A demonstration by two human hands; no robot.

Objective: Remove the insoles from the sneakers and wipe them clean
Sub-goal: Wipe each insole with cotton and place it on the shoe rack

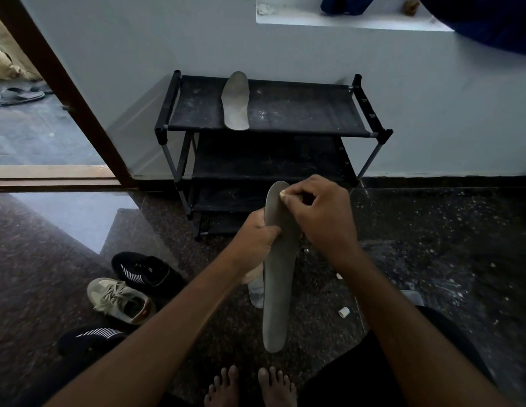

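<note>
Left hand gripping grey insole near its upper half; right hand pinching its top edge.
Held insole is hanging upright above the speckled stone floor, flat, smooth and round-ended. A black fabric-tiered shoe rack is carrying a second insole on its dusty top tier. To the left, a beige laced sneaker and a black white-striped sneaker are lying on the floor, the black one's side marking too small to read.

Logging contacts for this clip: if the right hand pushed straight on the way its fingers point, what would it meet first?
The top end of the grey insole, which the right hand pinches now; the left hand grips it lower down. Behind it stands the shoe rack, depth unclear.
</note>
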